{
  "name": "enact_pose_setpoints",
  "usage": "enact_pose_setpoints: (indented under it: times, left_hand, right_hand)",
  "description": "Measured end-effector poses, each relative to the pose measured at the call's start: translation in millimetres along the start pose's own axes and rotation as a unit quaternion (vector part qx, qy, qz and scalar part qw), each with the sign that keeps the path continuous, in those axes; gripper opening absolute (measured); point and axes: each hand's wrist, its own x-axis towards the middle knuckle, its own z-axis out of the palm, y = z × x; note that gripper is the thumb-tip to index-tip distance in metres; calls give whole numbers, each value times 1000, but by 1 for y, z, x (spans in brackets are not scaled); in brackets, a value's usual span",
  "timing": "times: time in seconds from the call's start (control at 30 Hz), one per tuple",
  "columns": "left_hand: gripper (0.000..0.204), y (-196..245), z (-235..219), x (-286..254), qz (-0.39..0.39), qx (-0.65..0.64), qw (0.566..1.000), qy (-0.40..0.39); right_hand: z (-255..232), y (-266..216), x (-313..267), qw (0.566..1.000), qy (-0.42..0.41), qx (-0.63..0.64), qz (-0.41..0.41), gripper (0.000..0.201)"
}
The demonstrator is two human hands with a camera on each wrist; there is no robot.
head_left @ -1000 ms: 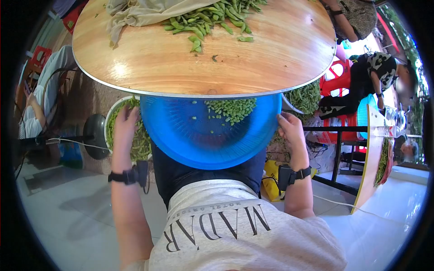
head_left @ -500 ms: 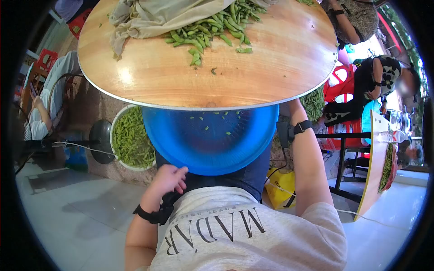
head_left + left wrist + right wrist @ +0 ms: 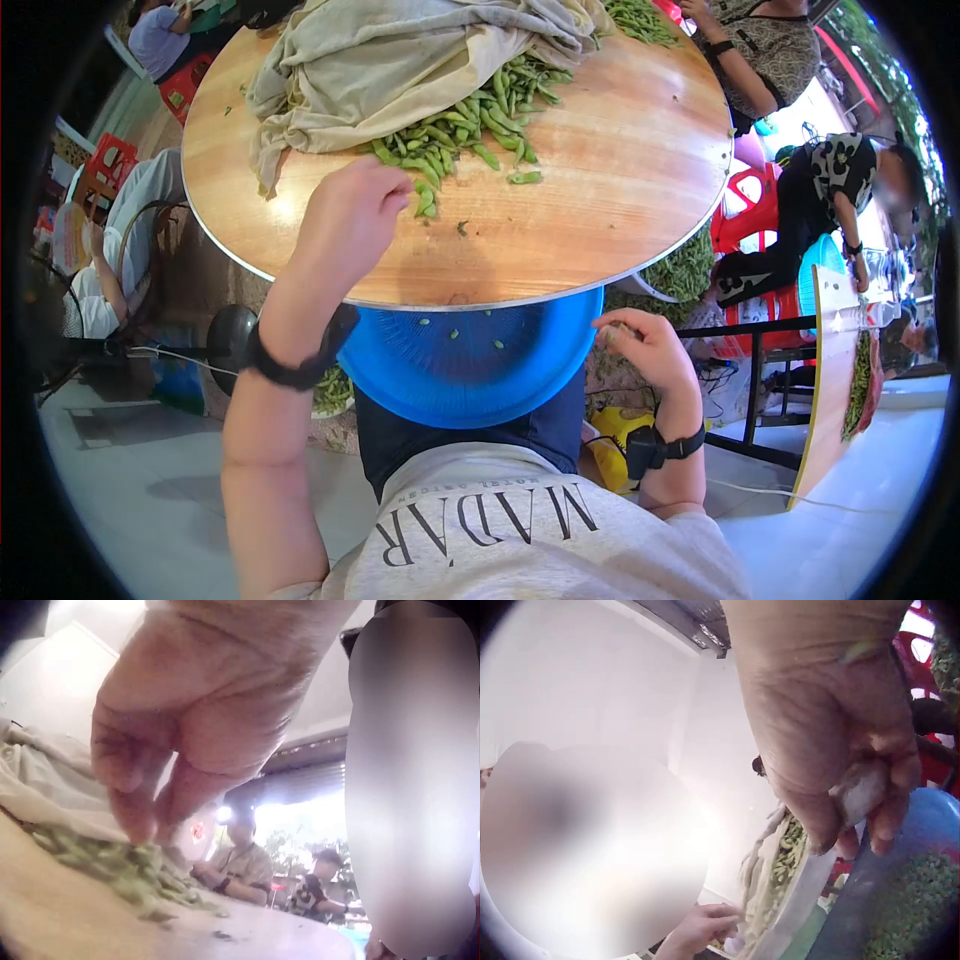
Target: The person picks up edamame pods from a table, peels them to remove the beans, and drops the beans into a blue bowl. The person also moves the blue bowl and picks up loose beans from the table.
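Reaching my left hand (image 3: 350, 215) over the round wooden desk (image 3: 600, 190), fingers (image 3: 139, 817) curled down onto the near edge of the edamame pods (image 3: 470, 115) piled just in front of a beige cloth (image 3: 400, 60); can't tell if I've actually got a pod pinched. My right hand (image 3: 645, 345) is down by the rim of the blue basin (image 3: 470, 375) on my lap under the desk edge, fingers curled around something pale I can't make out. A few shelled beans (image 3: 455, 335) sit in the basin.

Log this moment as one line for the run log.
left hand: reaching into edamame pods | right hand: curled at blue basin rim
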Motion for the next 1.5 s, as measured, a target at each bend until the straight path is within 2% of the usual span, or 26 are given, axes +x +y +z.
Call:
enact_pose_setpoints:
  times: [0.07,0.17,0.27,0.4,0.47,0.5,0.6,0.63,0.67,0.7,0.73,0.83,0.9,0.93,1.03,1.1,1.13,1.2,1.23,1.3,1.33,1.4,1.43,1.5]
  left_hand:
    - [15,-10,12,25,67,101,992,-38]
    - [18,-18,27,46,30,136,983,-116]
    - [19,-10,25,47,1,161,978,-129]
    - [16,-11,20,59,-58,107,973,-198]
    - [16,-15,18,64,-67,95,972,-203]
    - [17,-17,16,65,-70,90,972,-203]
    - [19,-30,19,48,13,43,998,-51]
    - [18,-22,12,41,-6,4,1000,-26]
    - [18,-11,4,31,-83,-126,988,-14]
    - [17,2,-4,20,-156,-254,955,-5]
    - [17,13,-9,8,-225,-377,898,5]
    - [16,37,-5,-30,-266,-599,755,28]
    - [17,47,3,-52,-283,-634,719,29]
    - [18,50,7,-61,-291,-651,700,30]
    - [23,49,9,-83,-313,-641,700,24]
    - [22,48,5,-96,-247,-480,841,27]
    - [22,47,4,-99,-208,-390,896,26]
    - [19,49,2,-98,-54,-230,970,63]
    - [18,50,2,-97,25,-143,986,83]
    - [18,48,3,-101,-31,-214,974,66]
    - [18,47,3,-103,-58,-249,965,59]
    - [16,54,1,-105,-162,-339,926,38]
    - [15,58,1,-106,-215,-382,898,25]
    - [14,57,11,-110,-176,-347,920,47]
  right_hand:
    - [1,-11,-4,1000,-15,13,18,17]
    - [4,-11,-2,1000,-17,18,-9,17]
    - [6,-9,1,999,-25,41,-4,18]
    - [13,-12,10,998,-42,44,-6,18]
    - [18,-18,13,999,-42,25,-21,18]
    - [21,-20,13,998,-44,35,-29,18]
    - [29,-29,15,995,-50,62,-53,17]
    - [31,-34,14,995,-55,69,-53,17]
    - [32,-40,13,994,-62,76,-52,17]
    - [35,-48,12,991,-60,105,-55,18]
    - [39,-59,13,989,-59,116,-65,18]
    - [60,-85,23,984,-37,134,-110,19]
    - [83,-100,32,977,4,126,-170,19]
    - [89,-103,34,977,-15,141,-156,18]
    - [101,-104,40,976,-72,171,-115,17]
    - [100,-103,39,977,-104,169,-79,16]
    - [100,-104,40,977,-121,164,-69,16]
    - [100,-107,39,975,-152,156,-48,17]
    - [100,-107,37,974,-152,160,-46,19]
    - [101,-108,37,973,-153,167,-46,24]
    - [100,-106,37,962,-168,213,-38,27]
    - [98,-95,34,932,-196,305,-14,32]
    - [101,-92,32,935,-197,295,-17,34]
    - [109,-90,30,940,-200,276,-25,38]
